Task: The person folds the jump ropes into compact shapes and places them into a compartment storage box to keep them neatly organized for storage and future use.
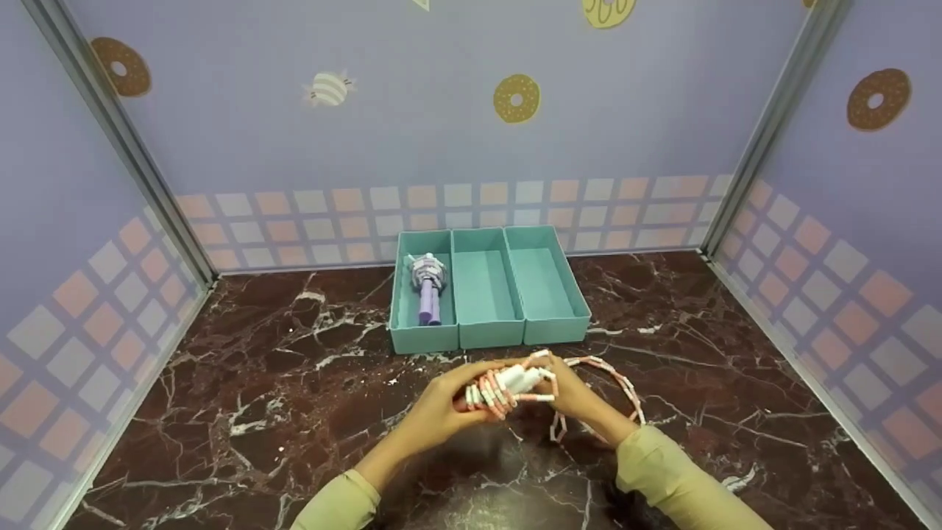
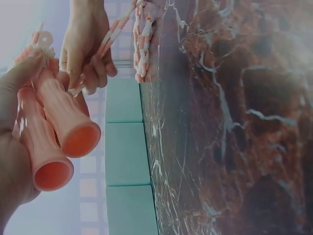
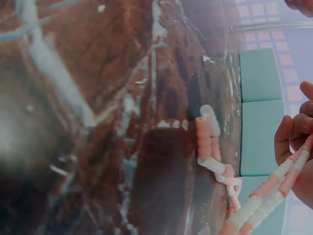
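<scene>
A pink-and-white beaded jump rope [image 1: 491, 394] is bundled between both hands in front of the tray. My left hand [image 1: 441, 403] grips its two pink handles [image 2: 68, 115] side by side, hollow ends showing in the left wrist view. Several turns of beads lie around the handles. With curled fingers, my right hand [image 1: 572, 391] holds a doubled strand of the beaded cord [image 3: 264, 198]. The rest of the rope loops past the right wrist and hangs down to the table. In the head view, some right fingertips are hidden behind the bundle.
A teal tray [image 1: 489, 335] with three compartments stands behind the hands. In its left compartment lies a wound purple-and-white jump rope [image 1: 429, 291] with purple handles. The dark marbled tabletop [image 1: 309, 412] is enclosed by patterned panels at the back and sides.
</scene>
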### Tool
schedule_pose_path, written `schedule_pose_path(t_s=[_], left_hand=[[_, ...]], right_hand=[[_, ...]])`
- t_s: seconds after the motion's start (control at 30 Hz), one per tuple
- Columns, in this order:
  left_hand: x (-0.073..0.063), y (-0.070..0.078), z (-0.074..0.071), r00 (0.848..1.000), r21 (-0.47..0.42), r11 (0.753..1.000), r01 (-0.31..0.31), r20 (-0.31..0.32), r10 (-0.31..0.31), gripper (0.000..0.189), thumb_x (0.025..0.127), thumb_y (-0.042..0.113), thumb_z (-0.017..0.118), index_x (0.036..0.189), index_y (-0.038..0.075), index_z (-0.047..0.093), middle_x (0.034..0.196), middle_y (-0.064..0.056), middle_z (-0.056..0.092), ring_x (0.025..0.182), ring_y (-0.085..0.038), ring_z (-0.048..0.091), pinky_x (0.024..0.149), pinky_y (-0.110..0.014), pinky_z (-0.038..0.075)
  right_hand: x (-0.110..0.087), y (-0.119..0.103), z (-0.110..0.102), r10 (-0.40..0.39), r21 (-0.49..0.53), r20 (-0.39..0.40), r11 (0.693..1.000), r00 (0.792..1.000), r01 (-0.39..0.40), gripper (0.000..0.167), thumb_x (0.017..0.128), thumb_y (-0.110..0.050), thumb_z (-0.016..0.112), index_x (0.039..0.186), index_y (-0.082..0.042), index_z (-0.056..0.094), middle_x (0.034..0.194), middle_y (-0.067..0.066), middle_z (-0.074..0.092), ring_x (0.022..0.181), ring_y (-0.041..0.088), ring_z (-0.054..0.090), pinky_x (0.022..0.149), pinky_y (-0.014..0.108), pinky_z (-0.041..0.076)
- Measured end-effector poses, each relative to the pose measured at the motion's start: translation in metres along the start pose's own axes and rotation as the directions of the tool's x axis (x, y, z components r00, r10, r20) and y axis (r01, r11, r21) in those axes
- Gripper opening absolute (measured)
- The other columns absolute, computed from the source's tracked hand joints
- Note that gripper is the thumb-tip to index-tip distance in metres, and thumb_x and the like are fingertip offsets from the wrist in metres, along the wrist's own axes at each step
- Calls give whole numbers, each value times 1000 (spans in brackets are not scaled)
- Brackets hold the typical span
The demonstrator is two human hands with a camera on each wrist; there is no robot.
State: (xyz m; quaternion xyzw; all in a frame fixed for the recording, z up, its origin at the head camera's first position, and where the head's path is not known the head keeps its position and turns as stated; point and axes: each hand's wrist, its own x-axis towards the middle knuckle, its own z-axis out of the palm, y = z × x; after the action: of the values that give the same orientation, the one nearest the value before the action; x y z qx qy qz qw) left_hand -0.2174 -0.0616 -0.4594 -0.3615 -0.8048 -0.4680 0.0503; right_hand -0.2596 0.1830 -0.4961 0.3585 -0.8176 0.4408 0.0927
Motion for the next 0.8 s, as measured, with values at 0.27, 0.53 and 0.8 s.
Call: schedule_pose_path(t_s=[0.27, 0.53, 0.8], left_hand=[[3, -2, -1, 986, -18, 996, 89, -139, -91, 57, 77, 19, 82, 130, 14, 63, 119, -6, 59, 105, -17, 56, 92, -25, 53], [6, -9, -5, 965, -28, 989, 143, -217, -146, 55, 79, 17, 81, 129, 8, 62, 122, -8, 67, 106, -19, 61, 93, -26, 50], [13, -10, -10, 928, -49, 974, 219, -298, -224, 56, 77, 18, 83, 128, 6, 62, 117, -16, 70, 98, -23, 64, 83, -25, 52]], right_hand=[[4, -6, 9, 233, 64, 81, 969, 969, -238, 21, 97, -13, 60, 99, 3, 73, 74, 7, 60, 65, -4, 44, 60, 14, 39], [0, -10, 12, 199, 108, 183, 969, 963, -221, 27, 103, -24, 51, 113, -8, 69, 62, -1, 49, 53, -2, 41, 49, 14, 35], [-5, -17, 12, 156, 57, 145, 984, 977, -166, 19, 100, -21, 57, 102, -4, 64, 75, -9, 50, 61, -3, 42, 55, 15, 37]])
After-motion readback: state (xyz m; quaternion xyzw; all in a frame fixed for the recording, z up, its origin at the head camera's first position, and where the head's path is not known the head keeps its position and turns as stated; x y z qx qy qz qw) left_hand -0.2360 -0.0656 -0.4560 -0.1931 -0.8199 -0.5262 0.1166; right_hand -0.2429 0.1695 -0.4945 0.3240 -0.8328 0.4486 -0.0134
